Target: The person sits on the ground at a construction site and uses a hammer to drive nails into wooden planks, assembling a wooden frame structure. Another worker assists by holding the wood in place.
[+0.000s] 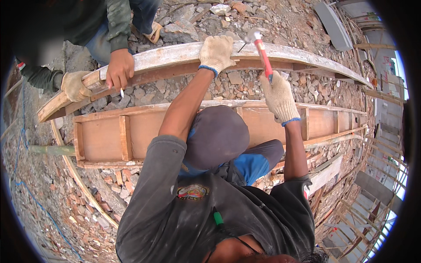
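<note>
My left hand, in a cream knit glove with a blue cuff, is closed over the upper edge of a long wooden formwork panel with a whitish, worn face. Just right of it a dark nail sticks up at a slant from the panel. A claw hammer with a red handle is gripped in my gloved right hand. Its blurred metal head is raised just beyond the nail. At the panel's left end rest a co-worker's gloved hand and bare hand, which holds a cigarette.
A second ribbed wooden panel lies nearer, beneath my bent knees. Broken brick and concrete rubble surrounds both. A green bamboo pole and a blue cord lie at left. A grey slab lies far right.
</note>
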### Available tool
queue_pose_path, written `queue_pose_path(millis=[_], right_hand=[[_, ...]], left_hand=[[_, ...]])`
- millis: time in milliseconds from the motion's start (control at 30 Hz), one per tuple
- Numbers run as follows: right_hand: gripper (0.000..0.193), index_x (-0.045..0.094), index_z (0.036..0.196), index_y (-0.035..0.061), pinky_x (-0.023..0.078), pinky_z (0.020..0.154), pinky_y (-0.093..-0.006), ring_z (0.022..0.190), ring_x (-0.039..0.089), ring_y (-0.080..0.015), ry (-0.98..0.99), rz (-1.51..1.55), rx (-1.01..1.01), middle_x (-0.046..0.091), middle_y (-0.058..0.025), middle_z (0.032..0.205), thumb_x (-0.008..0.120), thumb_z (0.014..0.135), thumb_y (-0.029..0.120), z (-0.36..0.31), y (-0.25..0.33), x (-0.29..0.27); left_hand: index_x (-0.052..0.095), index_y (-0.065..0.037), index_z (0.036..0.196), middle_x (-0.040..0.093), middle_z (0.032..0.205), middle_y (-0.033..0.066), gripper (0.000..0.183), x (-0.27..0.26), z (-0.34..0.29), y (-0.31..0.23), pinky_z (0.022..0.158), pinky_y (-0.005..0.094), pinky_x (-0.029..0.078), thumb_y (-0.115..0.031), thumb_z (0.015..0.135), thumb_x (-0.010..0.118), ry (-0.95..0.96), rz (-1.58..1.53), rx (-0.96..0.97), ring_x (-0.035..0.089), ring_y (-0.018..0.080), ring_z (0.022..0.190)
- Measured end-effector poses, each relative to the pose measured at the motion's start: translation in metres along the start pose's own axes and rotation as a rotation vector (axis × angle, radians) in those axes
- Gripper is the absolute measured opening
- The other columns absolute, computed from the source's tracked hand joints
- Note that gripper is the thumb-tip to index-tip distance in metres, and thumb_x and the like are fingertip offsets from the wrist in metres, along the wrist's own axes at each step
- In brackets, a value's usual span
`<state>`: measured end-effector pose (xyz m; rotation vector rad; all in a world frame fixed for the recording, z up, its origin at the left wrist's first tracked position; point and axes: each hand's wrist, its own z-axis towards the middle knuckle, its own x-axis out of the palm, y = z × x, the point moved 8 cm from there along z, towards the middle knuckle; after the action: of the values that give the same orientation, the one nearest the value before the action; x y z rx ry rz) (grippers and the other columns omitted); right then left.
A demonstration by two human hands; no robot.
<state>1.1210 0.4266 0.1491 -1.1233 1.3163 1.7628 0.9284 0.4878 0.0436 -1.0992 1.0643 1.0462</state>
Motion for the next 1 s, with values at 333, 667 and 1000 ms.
queue_pose_path(millis=[333, 667, 1000], right_hand=[[0.03, 0.061, 0.105, -0.0012, 0.055, 0.065, -0.0441, 0.076, 0.075, -0.0359, -0.455, 0.325, -0.084, 0.068, -0.0219, 0.079, 0.064, 0.106, 0.029, 0.015, 0.066, -0.088], [0.028, 0.062, 0.102, 0.0038, 0.043, 0.049, -0.0306, 0.055, 0.056, -0.0099, -0.205, 0.642, 0.166, 0.058, -0.0044, 0.066, 0.067, 0.106, 0.031, 0.018, 0.053, -0.092], [0.026, 0.063, 0.11, 0.0006, 0.053, 0.074, -0.0416, 0.079, 0.067, -0.0367, 0.072, 0.311, 0.323, 0.066, -0.0201, 0.081, 0.068, 0.101, 0.024, 0.009, 0.029, -0.056]], left_hand=[[0.067, -0.004, 0.112, 0.074, 0.102, 0.012, 0.075, 0.0, -0.004, 0.008, 0.084, 0.0399, 0.056, -0.062, 0.07, 0.089, -0.018, 0.0, -0.015, 0.075, 0.0277, 0.097], [0.068, -0.004, 0.108, 0.074, 0.099, 0.012, 0.071, -0.001, -0.007, 0.011, 0.084, 0.0402, 0.056, -0.06, 0.07, 0.089, -0.05, -0.002, -0.016, 0.074, 0.0286, 0.094], [0.068, -0.005, 0.11, 0.074, 0.101, 0.0112, 0.072, 0.006, -0.014, 0.009, 0.084, 0.0396, 0.056, -0.061, 0.071, 0.088, -0.001, 0.023, -0.029, 0.074, 0.027, 0.097]])
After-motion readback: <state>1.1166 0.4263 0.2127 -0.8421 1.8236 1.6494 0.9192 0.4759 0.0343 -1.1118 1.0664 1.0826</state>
